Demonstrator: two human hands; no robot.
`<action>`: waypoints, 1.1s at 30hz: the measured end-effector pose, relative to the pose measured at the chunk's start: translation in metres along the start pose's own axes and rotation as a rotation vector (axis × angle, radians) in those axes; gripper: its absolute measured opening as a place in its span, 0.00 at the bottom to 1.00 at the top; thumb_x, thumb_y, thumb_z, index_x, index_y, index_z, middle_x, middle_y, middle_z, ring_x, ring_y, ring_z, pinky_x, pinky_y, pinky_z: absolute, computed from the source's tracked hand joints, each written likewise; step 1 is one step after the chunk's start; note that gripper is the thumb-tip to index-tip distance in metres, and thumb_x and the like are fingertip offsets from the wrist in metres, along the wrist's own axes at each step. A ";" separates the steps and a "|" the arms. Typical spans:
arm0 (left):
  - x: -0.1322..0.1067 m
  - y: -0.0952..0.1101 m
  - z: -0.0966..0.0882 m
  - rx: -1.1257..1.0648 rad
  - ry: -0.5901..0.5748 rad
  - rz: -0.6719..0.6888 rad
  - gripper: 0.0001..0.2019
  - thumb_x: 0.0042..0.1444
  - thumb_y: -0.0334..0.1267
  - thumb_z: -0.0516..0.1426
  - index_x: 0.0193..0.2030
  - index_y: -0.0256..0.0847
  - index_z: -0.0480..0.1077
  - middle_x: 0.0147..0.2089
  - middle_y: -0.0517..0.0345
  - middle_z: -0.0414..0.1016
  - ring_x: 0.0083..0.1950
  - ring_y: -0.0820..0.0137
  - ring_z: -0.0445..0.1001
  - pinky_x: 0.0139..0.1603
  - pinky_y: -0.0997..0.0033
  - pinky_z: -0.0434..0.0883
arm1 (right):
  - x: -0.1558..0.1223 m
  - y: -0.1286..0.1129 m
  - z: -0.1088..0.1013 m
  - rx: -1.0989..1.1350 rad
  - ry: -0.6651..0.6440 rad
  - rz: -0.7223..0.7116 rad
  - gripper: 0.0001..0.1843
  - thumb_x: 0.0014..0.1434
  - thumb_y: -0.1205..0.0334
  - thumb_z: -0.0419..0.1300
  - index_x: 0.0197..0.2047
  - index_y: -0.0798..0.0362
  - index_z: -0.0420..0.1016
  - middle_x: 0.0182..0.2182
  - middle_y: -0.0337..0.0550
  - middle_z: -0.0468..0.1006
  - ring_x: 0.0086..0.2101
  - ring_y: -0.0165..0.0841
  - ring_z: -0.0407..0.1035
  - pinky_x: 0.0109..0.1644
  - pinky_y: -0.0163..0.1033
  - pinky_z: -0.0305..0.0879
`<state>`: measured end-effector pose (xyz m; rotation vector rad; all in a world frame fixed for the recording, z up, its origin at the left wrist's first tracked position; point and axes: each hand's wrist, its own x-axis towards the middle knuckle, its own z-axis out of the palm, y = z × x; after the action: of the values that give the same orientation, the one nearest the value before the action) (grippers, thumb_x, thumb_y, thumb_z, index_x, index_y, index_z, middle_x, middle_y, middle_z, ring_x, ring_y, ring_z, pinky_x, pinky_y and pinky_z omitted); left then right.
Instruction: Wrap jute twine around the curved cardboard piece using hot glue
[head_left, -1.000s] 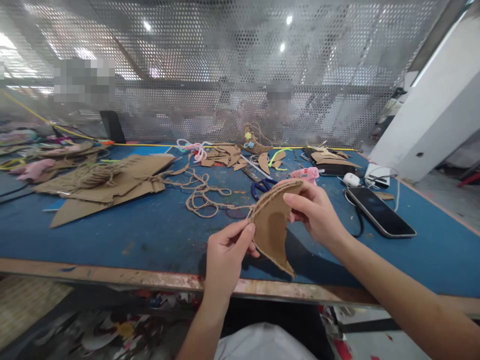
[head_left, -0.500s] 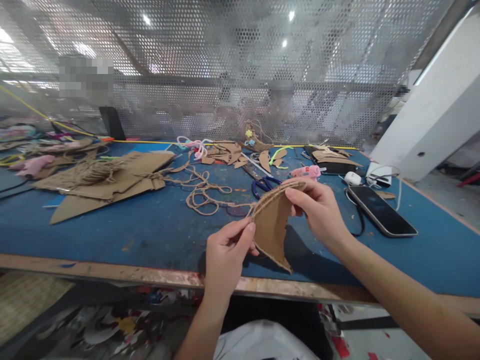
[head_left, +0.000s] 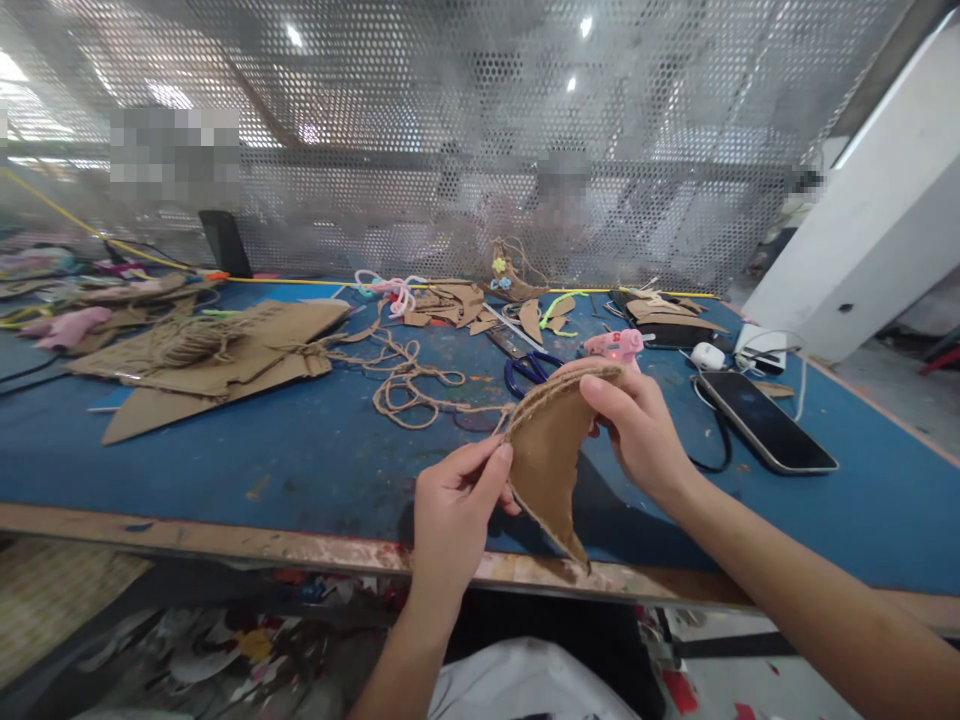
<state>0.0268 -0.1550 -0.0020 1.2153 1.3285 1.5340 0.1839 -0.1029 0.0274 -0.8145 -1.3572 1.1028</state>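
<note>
Between my hands is a curved, pointed piece of cardboard (head_left: pixel 549 455), tilted above the table's front edge, with twine running along its upper edge. My left hand (head_left: pixel 461 505) pinches its left corner, thumb on the near face, where the twine meets it. My right hand (head_left: pixel 637 425) grips the upper right end, thumb on top and the other fingers partly hidden behind. From the left corner, loose twine (head_left: pixel 409 385) trails in loops across the table to a wound bundle of twine (head_left: pixel 199 342). Just beyond the piece lie scissors (head_left: pixel 529 372) with blue handles.
Stacked cardboard sheets (head_left: pixel 300 335) lie under the twine bundle on the blue table (head_left: pixel 315 500). A pink glue gun (head_left: pixel 615 345) lies beyond my right hand, and a phone (head_left: pixel 765 420) with cables to its right. Cardboard scraps (head_left: pixel 450 305) and a perforated metal screen (head_left: pixel 420 130) are at the back.
The cardboard piece has tilted slightly, its lower point now reaching further down toward the table edge. My right hand has shifted a little to the right; both hands keep their hold.
</note>
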 end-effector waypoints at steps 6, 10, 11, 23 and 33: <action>-0.003 0.001 0.003 -0.017 0.040 0.009 0.08 0.51 0.37 0.60 0.34 0.38 0.81 0.15 0.66 0.65 0.17 0.77 0.66 0.23 0.77 0.67 | -0.002 -0.001 0.004 -0.074 -0.001 0.017 0.14 0.50 0.51 0.65 0.36 0.53 0.77 0.28 0.39 0.76 0.24 0.28 0.65 0.24 0.32 0.59; -0.004 0.000 0.004 -0.004 0.043 0.069 0.07 0.51 0.34 0.60 0.32 0.39 0.81 0.16 0.66 0.67 0.17 0.78 0.67 0.23 0.78 0.67 | -0.001 -0.003 0.004 -0.163 0.027 -0.013 0.09 0.50 0.56 0.65 0.32 0.53 0.77 0.27 0.39 0.78 0.26 0.29 0.67 0.27 0.33 0.63; -0.005 -0.001 0.004 -0.001 0.044 0.079 0.06 0.51 0.34 0.60 0.31 0.39 0.81 0.17 0.65 0.67 0.17 0.78 0.67 0.23 0.79 0.68 | -0.001 -0.003 0.004 -0.170 0.029 -0.019 0.09 0.51 0.56 0.65 0.32 0.53 0.77 0.27 0.39 0.78 0.27 0.29 0.68 0.28 0.34 0.64; -0.006 -0.001 0.006 -0.059 0.046 0.043 0.07 0.51 0.33 0.61 0.33 0.40 0.81 0.16 0.67 0.67 0.16 0.79 0.66 0.21 0.81 0.67 | -0.004 0.009 0.004 0.018 -0.018 0.037 0.16 0.55 0.46 0.61 0.33 0.52 0.75 0.26 0.38 0.76 0.26 0.30 0.68 0.29 0.34 0.65; -0.008 -0.006 0.004 -0.006 -0.015 0.177 0.08 0.53 0.33 0.60 0.35 0.40 0.81 0.19 0.65 0.67 0.17 0.80 0.67 0.21 0.81 0.68 | -0.004 0.000 0.008 -0.168 0.054 0.013 0.07 0.49 0.59 0.67 0.30 0.53 0.76 0.28 0.39 0.79 0.29 0.30 0.71 0.33 0.34 0.68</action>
<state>0.0323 -0.1606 -0.0091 1.3685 1.2330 1.6465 0.1767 -0.1078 0.0265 -0.9698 -1.4141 0.9791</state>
